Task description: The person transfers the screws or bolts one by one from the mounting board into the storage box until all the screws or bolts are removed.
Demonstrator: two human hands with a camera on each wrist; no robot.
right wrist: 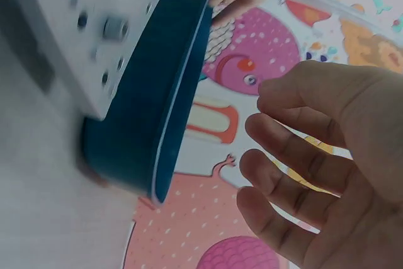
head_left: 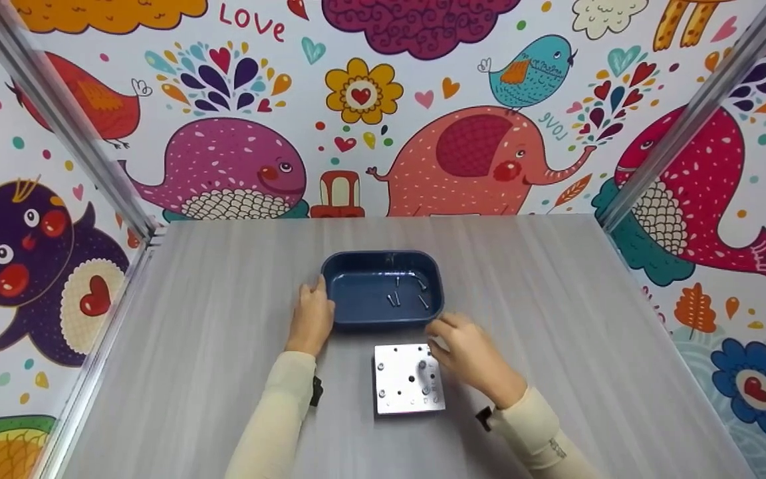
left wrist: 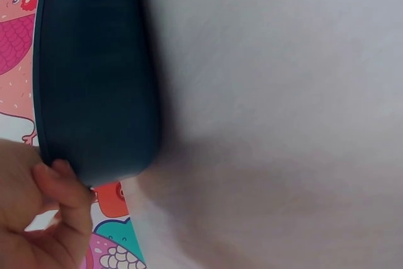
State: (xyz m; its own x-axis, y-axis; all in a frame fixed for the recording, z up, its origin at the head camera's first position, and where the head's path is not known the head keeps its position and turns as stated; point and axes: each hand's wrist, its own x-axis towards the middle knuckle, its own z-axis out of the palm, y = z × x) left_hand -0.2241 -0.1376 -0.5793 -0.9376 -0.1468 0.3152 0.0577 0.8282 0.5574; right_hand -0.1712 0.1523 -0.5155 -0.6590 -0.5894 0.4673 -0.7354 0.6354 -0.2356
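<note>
A dark blue plastic tray stands on the table, several small metal screws lying loose in its right half. My left hand grips the tray's left end, with curled fingers at the corner of its rim. In front of the tray lies a square silver metal plate with drilled holes and several screws standing in it. Over the plate's upper right corner, near the tray's front right corner, hovers my right hand. Its fingers are loosely bent and spread apart, holding nothing.
The wood-grain table reaches back to a wall with cartoon animals. Metal frame posts rise at its left and right sides. Both forearms come in from the front, beside the plate.
</note>
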